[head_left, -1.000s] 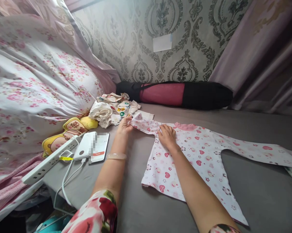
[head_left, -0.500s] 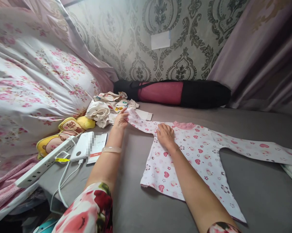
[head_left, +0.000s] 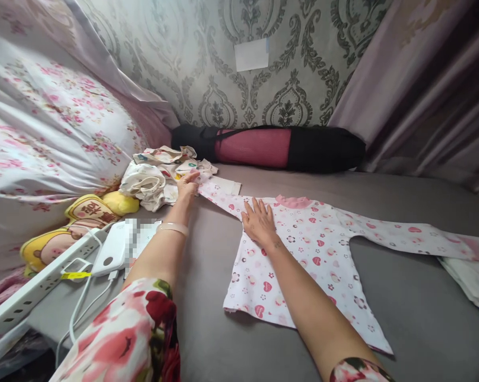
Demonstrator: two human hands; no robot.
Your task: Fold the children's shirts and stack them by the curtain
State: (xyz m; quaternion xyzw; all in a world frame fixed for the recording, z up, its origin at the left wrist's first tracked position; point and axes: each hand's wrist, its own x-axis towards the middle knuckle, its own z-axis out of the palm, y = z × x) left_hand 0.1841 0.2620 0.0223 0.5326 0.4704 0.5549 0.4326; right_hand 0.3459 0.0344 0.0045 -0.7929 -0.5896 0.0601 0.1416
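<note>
A child's long-sleeved shirt [head_left: 299, 246], white with pink hearts and flowers and a pink collar [head_left: 293, 201], lies spread flat on the grey sheet. My left hand [head_left: 188, 185] is closed on the end of its left-side sleeve [head_left: 219, 199], pulled out beside a pile of clothes; the cuff is partly hidden by my fingers. Fingers spread, my right hand [head_left: 259, 222] rests flat on the shirt near that shoulder. The other sleeve [head_left: 402, 232] stretches to the right, its end over some folded cloth [head_left: 468, 278].
Crumpled printed clothes [head_left: 146, 180] lie at the back left. Nearer are a yellow plush toy [head_left: 44, 249], a power strip [head_left: 20, 297], a white charger-like device [head_left: 112, 249] and cables. A black and pink rolled bag [head_left: 327, 150] lies along the wall.
The view has shifted slightly to the right, showing more folded cloth under the far sleeve. My right hand's fingers are spread wider on the shirt; my left hand keeps the sleeve end.
</note>
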